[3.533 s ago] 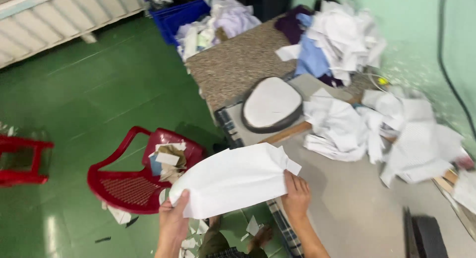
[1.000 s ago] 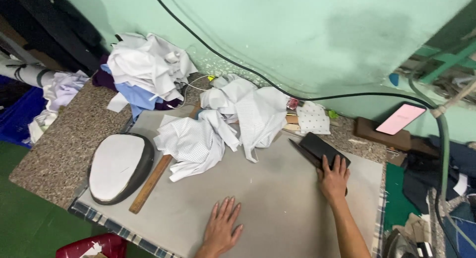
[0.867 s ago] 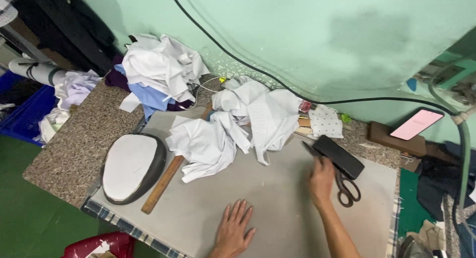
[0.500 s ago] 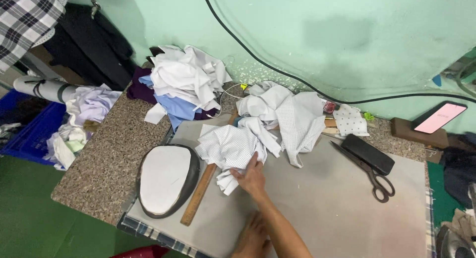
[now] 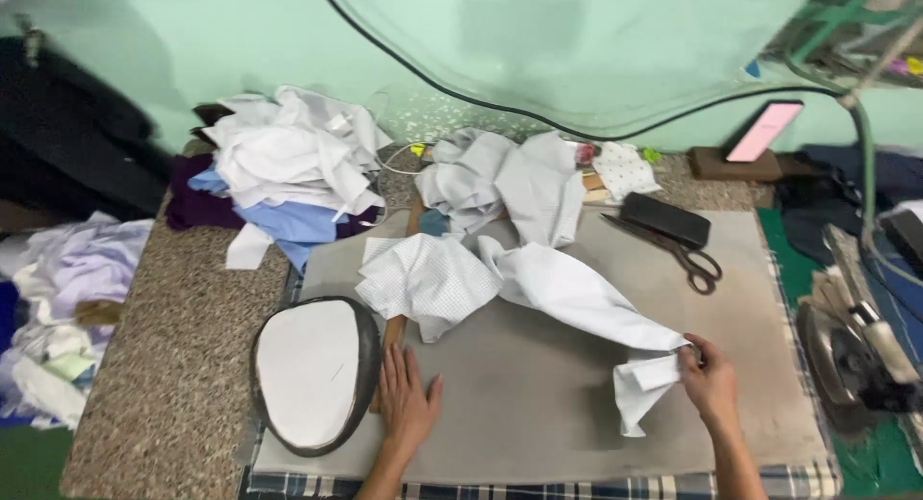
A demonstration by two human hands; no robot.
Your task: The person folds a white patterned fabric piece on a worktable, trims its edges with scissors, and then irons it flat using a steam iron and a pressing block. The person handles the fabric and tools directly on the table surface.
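Observation:
My right hand (image 5: 710,377) pinches the end of a long white cloth piece (image 5: 577,298), stretched from the fabric pile toward the right across the grey padded board (image 5: 538,404). My left hand (image 5: 405,400) lies flat and open on the board, next to an oval white-topped pad with a dark rim (image 5: 310,370) and a wooden ruler (image 5: 393,329). A white dotted cloth (image 5: 426,281) lies just above my left hand.
Large scissors (image 5: 673,250) and a black case (image 5: 665,220) lie at the board's back right. An iron (image 5: 851,351) sits at the right edge. A pile of white and blue fabric (image 5: 284,168) is at the back left, a phone (image 5: 763,131) by the wall.
My right hand went from the black case to the fabric pile, took hold of a white piece and pulled it out to the right. My left hand stayed flat on the board.

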